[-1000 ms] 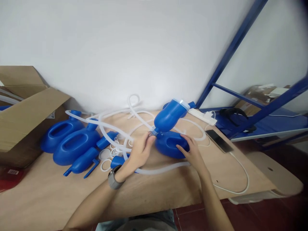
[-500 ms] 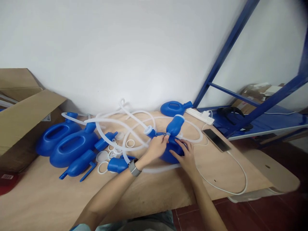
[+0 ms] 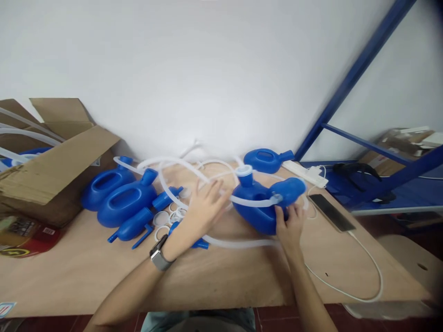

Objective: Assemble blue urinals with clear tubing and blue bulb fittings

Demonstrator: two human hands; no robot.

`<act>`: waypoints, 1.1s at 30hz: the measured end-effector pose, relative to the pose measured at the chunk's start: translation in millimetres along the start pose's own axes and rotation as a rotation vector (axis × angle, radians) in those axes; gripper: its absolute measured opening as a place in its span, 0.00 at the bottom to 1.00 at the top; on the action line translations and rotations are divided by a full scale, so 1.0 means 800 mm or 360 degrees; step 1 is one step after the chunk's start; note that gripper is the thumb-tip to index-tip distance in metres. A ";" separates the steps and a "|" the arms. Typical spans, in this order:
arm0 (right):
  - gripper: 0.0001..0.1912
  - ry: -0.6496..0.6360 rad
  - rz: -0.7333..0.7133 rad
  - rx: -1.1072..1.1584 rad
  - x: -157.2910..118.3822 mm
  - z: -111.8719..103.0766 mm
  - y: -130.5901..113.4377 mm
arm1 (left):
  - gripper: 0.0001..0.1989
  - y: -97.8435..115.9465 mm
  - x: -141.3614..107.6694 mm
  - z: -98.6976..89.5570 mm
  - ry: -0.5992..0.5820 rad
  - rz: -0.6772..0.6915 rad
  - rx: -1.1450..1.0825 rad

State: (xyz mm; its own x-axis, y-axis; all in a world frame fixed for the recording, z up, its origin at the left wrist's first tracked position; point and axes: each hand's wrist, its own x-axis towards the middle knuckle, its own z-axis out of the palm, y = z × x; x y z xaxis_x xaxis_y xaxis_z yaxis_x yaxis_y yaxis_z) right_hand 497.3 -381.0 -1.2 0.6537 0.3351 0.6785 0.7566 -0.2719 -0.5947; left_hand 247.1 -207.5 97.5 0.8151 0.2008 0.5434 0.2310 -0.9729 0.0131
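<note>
A blue urinal bottle [image 3: 254, 216] lies on the table with its white-capped neck [image 3: 244, 171] pointing up. My right hand [image 3: 290, 226] is closed on the bottle's right end, thumb against its side; some fingers are hidden. Just above these fingers, a blue funnel-shaped piece [image 3: 289, 190] rests over the bottle, and a clear tube [image 3: 252, 202] runs from its narrow end. To the left of the bottle my left hand [image 3: 209, 205], slightly blurred, is open with fingers spread. It hovers over or beside the looping tubes; whether it touches one I cannot tell.
Several blue bottles [image 3: 126, 205] and white rings [image 3: 162, 233] lie on the left, beside an open cardboard box [image 3: 65, 161]. Another blue bottle [image 3: 265, 160] is by the wall. A power strip [image 3: 306, 174] and a cabled phone [image 3: 331, 212] sit on the right.
My left hand has come off the tube end at the blue funnel piece and opened, moving left. The funnel piece has tipped over to the right. The view has shifted left.
</note>
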 end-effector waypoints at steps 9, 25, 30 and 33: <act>0.20 0.0578 0.0209 0.0153 0.069 -0.050 -0.059 | 0.42 -0.106 -0.101 -0.029 0.0419 -0.0546 0.0171; 0.14 0.0768 0.0259 -0.0236 0.120 -0.057 0.012 | 0.36 -0.111 -0.205 -0.031 0.0399 -0.0041 0.0394; 0.21 0.0638 0.0353 -0.0276 0.146 -0.038 0.062 | 0.34 -0.091 -0.207 -0.002 0.0342 -0.0224 0.0253; 0.23 0.0368 0.0323 -0.0251 0.155 -0.006 0.084 | 0.33 -0.086 -0.214 0.015 0.0311 -0.0322 0.0197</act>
State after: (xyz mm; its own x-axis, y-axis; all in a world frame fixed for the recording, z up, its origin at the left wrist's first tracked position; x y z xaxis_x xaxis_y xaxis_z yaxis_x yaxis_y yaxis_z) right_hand 629.1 -361.9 45.2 0.7635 0.0513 0.6437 0.5919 -0.4543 -0.6658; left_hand 97.8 -173.6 -6.8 0.6312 0.3515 0.6913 0.4510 -0.8916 0.0416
